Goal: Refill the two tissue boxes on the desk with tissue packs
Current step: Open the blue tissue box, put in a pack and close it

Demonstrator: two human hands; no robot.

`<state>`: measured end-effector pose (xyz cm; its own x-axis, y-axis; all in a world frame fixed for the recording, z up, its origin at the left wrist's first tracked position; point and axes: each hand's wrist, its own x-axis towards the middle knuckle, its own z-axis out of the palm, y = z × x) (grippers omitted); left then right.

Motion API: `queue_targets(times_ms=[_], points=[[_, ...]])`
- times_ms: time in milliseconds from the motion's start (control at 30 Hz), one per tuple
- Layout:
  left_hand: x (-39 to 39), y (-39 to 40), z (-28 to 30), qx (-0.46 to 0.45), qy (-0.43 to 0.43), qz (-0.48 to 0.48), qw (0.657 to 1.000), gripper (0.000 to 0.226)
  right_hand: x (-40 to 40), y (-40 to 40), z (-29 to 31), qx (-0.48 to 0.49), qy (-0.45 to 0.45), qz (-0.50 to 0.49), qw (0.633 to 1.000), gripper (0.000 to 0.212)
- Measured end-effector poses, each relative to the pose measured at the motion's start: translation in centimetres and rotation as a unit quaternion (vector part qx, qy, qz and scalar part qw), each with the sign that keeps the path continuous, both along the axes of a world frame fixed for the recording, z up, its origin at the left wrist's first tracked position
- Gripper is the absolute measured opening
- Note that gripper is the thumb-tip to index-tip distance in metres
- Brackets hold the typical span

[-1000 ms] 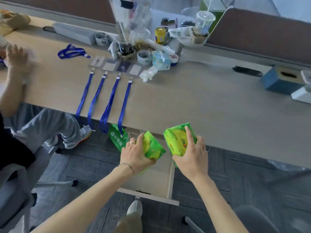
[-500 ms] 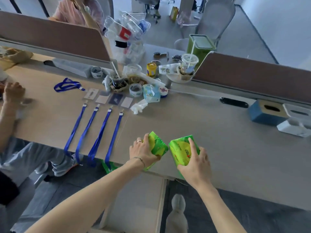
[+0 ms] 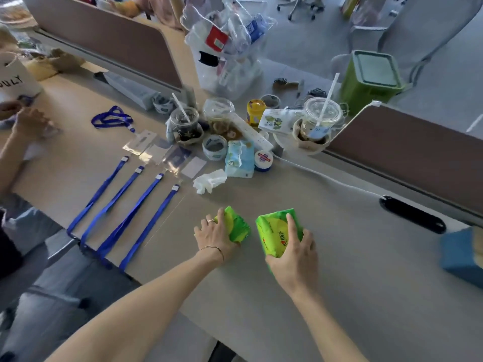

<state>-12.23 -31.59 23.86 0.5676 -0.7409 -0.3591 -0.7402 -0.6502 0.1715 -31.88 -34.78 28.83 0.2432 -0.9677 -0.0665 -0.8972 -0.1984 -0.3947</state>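
Observation:
Two green tissue packs rest on the desk (image 3: pixel 339 296) in front of me. My left hand (image 3: pixel 213 237) grips the left tissue pack (image 3: pixel 238 227), a ring and bracelet showing. My right hand (image 3: pixel 294 254) holds the right tissue pack (image 3: pixel 274 231), index finger laid over its printed face. A blue tissue box (image 3: pixel 462 254) sits at the right edge, partly cut off by the frame. The second tissue box is out of view.
Several blue lanyards (image 3: pixel 125 207) with badge holders lie to the left. Cups, jars, a power strip (image 3: pixel 251 131), a crumpled tissue (image 3: pixel 209 181) and a plastic bag crowd the back middle. Another person's hand (image 3: pixel 28 124) is at far left. A black cable grommet (image 3: pixel 413 214) lies right.
Both hands have lifted the two green packs up from the open drawer and set them forward onto the desk. The view has shifted so the white tissue box is no longer visible.

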Motion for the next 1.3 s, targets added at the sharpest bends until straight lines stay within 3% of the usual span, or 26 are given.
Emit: queue_targets(times_ms=[333, 667, 900, 1300], points=[[-1.0, -0.1, 0.9, -0.015, 0.003, 0.059, 0.998, 0.124, 0.8, -4.4, -4.9, 0.051, 0.028, 0.048, 0.997, 0.106], [-6.0, -0.5, 5.4, -0.126, 0.054, -0.034, 0.990, 0.101, -1.2, -5.4, -3.0, 0.062, 0.033, 0.030, 0.997, 0.102], [-13.0, -4.6, 8.7, -0.178, 0.145, -0.145, 0.963, 0.097, -9.6, -6.3, 3.9, -0.062, -0.021, -0.079, 0.995, 0.086], [-32.2, -14.9, 13.3, -0.194, 0.240, -0.261, 0.915, 0.087, -32.6, -11.3, 10.1, -0.112, -0.047, -0.241, 0.963, 0.083]])
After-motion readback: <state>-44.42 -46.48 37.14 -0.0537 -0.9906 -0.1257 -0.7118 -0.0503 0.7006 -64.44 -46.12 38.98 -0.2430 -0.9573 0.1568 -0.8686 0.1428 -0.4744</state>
